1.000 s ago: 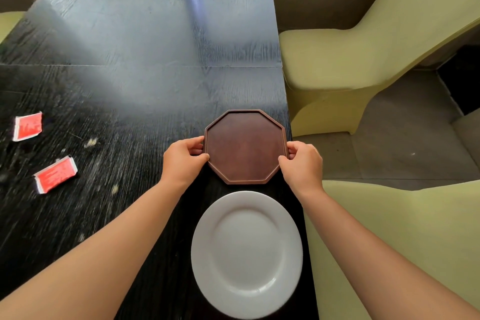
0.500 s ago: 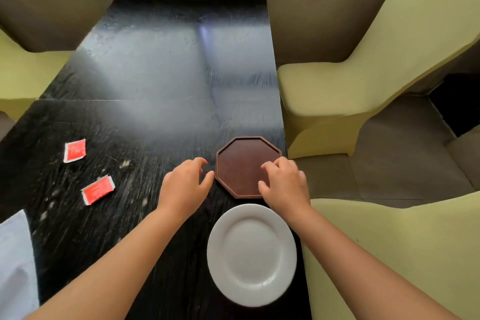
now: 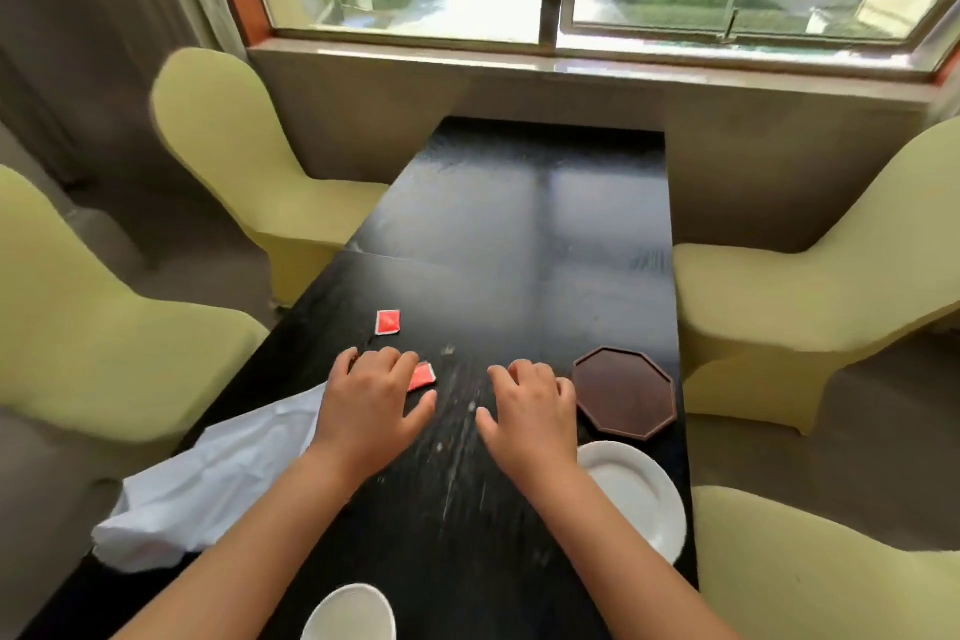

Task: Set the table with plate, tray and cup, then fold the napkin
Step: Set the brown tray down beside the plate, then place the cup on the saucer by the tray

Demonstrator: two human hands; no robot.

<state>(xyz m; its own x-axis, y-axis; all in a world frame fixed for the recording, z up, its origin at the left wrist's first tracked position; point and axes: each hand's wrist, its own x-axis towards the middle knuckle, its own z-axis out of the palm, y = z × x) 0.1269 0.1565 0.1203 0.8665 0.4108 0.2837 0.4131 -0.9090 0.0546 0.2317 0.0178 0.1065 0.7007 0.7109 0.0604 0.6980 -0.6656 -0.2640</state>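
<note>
Both grips wide, holding nothing.
Left hand [image 3: 370, 411] and right hand [image 3: 530, 418] hover over the table [image 3: 519, 234]; tray [image 3: 626, 392] at three o'clock, plate [image 3: 636, 496] at four, napkin [image 3: 208, 483] at eight.

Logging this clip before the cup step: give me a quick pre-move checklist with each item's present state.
1. Both hands free: left hand and right hand hold nothing, ok.
2. Brown octagonal wooden tray set on the black table: ok.
3. White round plate set just nearer than the tray: ok.
4. White cup in place on the tray: not ok, it is at the near edge.
5. White cloth napkin folded: not ok, crumpled.
6. Cup empty: cannot tell.
</note>
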